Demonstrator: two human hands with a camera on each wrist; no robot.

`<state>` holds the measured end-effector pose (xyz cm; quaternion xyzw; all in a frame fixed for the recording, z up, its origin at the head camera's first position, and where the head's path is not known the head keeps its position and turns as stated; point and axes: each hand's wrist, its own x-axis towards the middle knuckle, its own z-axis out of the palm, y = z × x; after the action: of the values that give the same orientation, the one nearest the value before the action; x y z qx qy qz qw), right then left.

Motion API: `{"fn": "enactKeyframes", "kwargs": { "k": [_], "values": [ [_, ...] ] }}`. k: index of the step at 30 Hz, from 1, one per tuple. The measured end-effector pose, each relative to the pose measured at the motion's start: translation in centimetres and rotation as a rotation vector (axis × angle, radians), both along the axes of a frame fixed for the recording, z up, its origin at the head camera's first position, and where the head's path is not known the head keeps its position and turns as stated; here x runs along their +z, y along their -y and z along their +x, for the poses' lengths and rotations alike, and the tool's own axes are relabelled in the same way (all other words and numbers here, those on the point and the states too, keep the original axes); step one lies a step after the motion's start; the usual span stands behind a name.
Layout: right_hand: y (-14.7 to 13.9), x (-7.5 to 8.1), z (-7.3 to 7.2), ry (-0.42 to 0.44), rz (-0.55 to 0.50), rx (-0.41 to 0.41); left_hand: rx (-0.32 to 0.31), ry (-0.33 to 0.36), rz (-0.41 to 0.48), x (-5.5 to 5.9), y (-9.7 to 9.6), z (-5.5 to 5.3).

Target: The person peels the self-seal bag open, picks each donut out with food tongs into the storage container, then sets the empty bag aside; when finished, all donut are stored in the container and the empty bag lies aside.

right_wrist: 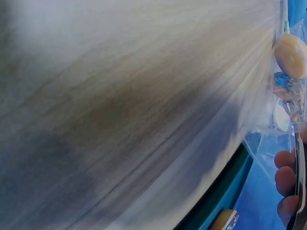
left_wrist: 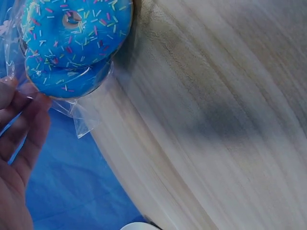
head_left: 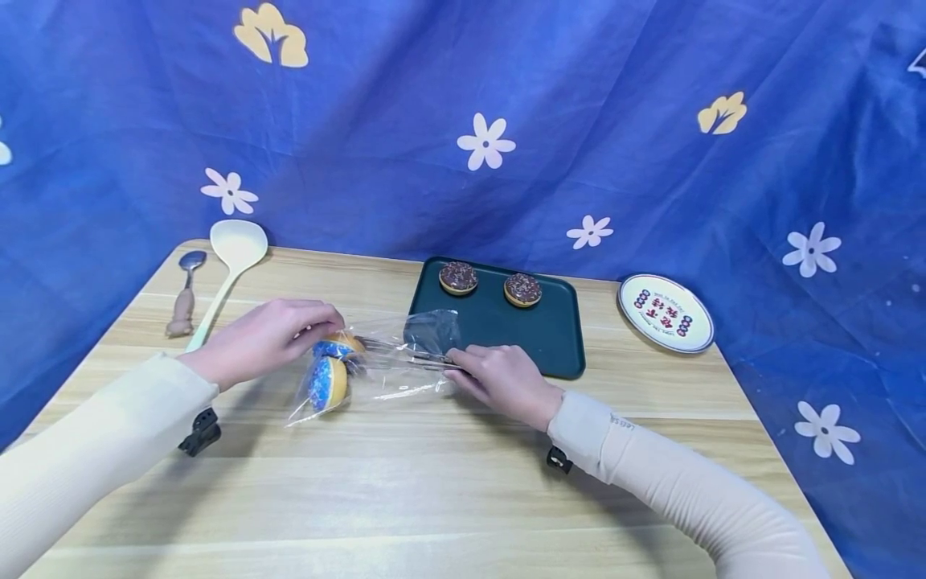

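Note:
Two blue-frosted donuts with sprinkles sit in a clear plastic bag (head_left: 412,384) above the table's middle left. The lower donut (head_left: 329,383) stands on edge; the upper donut (left_wrist: 76,28) shows its frosted face in the left wrist view. My left hand (head_left: 271,338) pinches the bag at the upper donut's edge, fingertips against it. From the other side, my right hand (head_left: 510,382) grips a pair of metal tongs (head_left: 405,351) with dark handles (right_wrist: 300,187). The tongs reach through the bag to the upper donut.
Behind my right hand lies a dark green tray (head_left: 499,330) bearing two chocolate donuts (head_left: 458,277). A white plate (head_left: 665,314) with red writing is at the right. At the left are a pale ladle (head_left: 239,244) and a small spoon (head_left: 184,310). A blue curtain (head_left: 405,121) hangs behind.

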<state>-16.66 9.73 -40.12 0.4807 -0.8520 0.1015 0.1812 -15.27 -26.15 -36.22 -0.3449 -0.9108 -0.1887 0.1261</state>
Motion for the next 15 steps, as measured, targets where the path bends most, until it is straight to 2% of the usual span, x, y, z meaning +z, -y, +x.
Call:
{"fn": "enactKeyframes", "kwargs": {
  "k": [10,15],
  "values": [
    [-1.0,-1.1,-0.3,0.145,-0.085,0.026,0.003,-0.072,-0.034,0.0,0.2,0.2],
    [-1.5,-1.6,-0.5,0.106,-0.097,0.04,0.013,-0.039,-0.049,0.1,0.2,0.3]
  ]
}}
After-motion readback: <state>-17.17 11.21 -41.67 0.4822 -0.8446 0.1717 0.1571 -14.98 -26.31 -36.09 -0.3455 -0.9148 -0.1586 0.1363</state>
